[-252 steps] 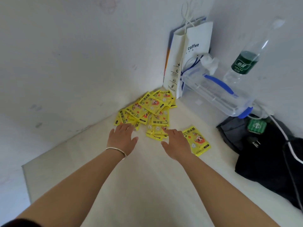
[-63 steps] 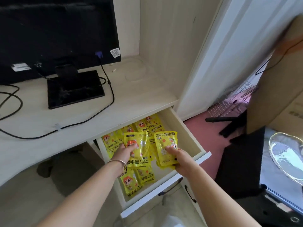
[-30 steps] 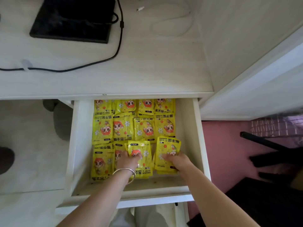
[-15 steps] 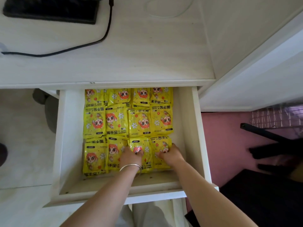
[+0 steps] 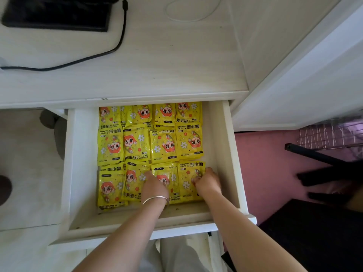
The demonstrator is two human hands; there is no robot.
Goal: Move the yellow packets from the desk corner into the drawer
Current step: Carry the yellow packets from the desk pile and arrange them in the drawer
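Right grip: my right grip (image 5: 208, 182) is curled in on the front right packet (image 5: 187, 173); bent fingertips sit on its face and the thumb lies at its 3 o'clock edge, so it pinches that packet.
Left grip: my left grip (image 5: 155, 186) lies fairly flat, fingers stretched toward 11 o'clock; it rests over the seam between the second and third packets of the front row and clasps nothing that I can see; a silver bangle (image 5: 155, 199) rings the wrist.
Yellow packets: the yellow packets (image 5: 137, 144) lie flat inside the drawer in three rows of four, edges overlapping; the row at 12 o'clock is partly tucked under the table edge; the row at 6 o'clock is the one under both grips.
Drawer: the drawer (image 5: 229, 163) is white and stands pulled out toward me in the middle of my view; a bare strip of its bottom shows at 9 o'clock of the packets, another at 6 o'clock.
Table: the table (image 5: 167, 71) fills the 12 o'clock part; a black cable (image 5: 110, 53) curves over it from 9 o'clock up toward 11 o'clock, beside a flat black slab (image 5: 57, 14) at 11 o'clock.
Floor: pink floor (image 5: 265, 163) lies at 3 o'clock of the drawer; the dark shapes at 4 o'clock I cannot make out.
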